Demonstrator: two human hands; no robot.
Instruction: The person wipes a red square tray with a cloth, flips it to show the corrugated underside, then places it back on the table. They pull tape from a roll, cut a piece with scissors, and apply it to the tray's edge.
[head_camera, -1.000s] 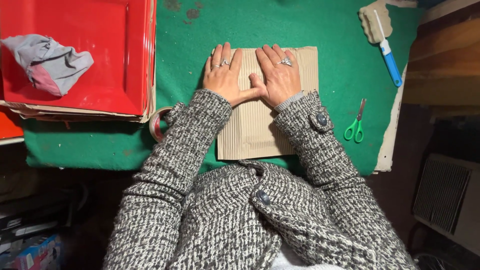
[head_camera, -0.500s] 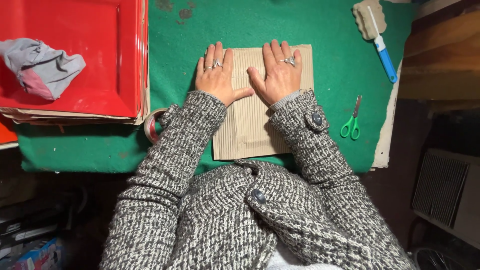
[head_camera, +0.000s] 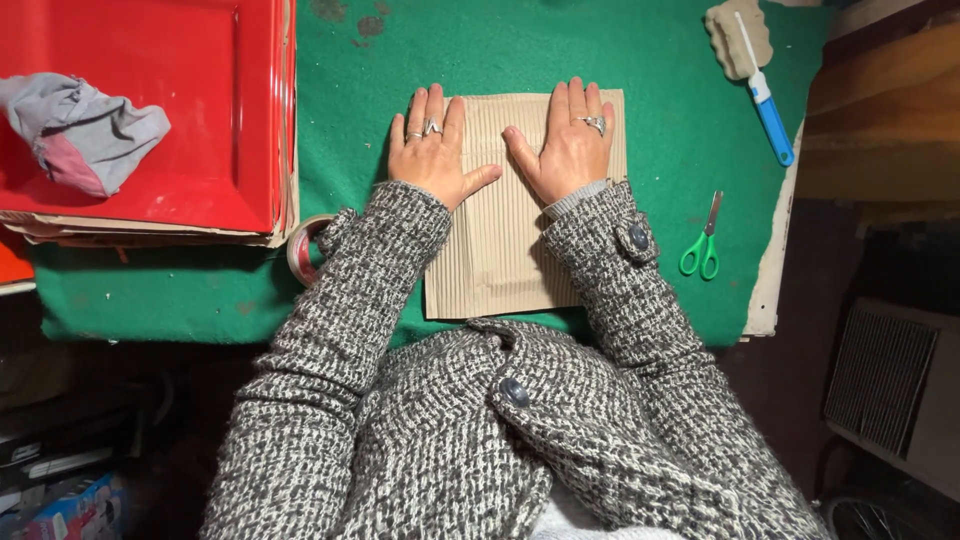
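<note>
A sheet of brown corrugated cardboard (head_camera: 495, 255) lies on the green felt table cover (head_camera: 640, 60). My left hand (head_camera: 432, 150) rests flat on the sheet's far left corner, fingers together, rings on two fingers. My right hand (head_camera: 568, 145) presses flat on the far right part, a ring on one finger. Neither hand grips anything. My tweed sleeves cover the cardboard's near corners.
A red tray (head_camera: 200, 110) holding a grey and pink rag (head_camera: 80, 135) sits at the left. A tape roll (head_camera: 303, 250) lies by my left elbow. Green-handled scissors (head_camera: 702, 243) and a blue-handled tool (head_camera: 765, 95) on a cardboard scrap lie at the right. A dark gap borders the table's right edge.
My two hands have slid apart across the cardboard, from touching at the thumbs to resting near its far left and right corners.
</note>
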